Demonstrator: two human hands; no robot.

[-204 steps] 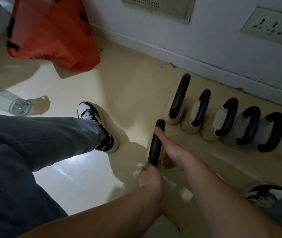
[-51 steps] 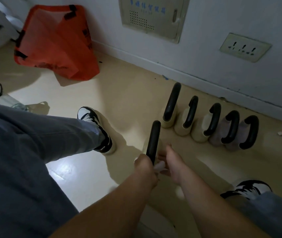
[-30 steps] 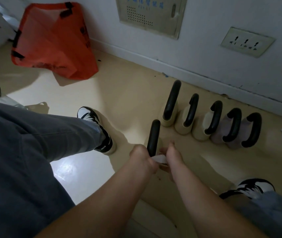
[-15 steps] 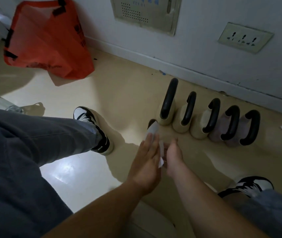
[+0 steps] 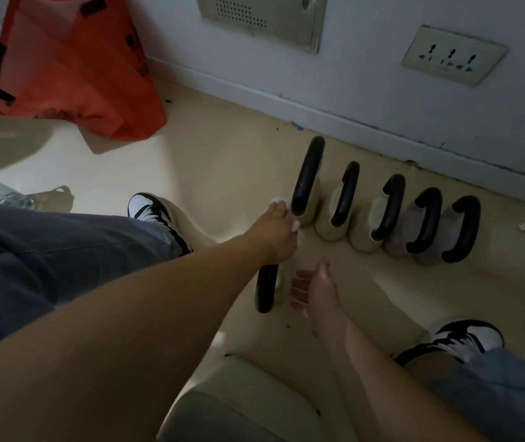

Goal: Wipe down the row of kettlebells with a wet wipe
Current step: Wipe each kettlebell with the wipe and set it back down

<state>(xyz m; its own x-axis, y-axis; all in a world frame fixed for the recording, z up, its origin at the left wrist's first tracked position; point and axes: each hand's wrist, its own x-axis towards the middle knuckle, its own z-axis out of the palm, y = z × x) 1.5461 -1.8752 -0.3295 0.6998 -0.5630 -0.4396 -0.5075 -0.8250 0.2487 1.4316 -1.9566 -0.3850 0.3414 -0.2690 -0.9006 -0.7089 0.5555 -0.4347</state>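
A person's left hand, fingers clenched round a wet wipe, held it against the first kettlebell at the left end of the row by the wall, apparently to clean its side. The right hand, fingers loose, lay beside a lone kettlebell set forward on the floor, perhaps to steady it. Six kettlebells stood in view, five in line and one apart, with one wipe

No legible txt. Orange bag, well up-left of left hand, has dark print, too blurred to read.
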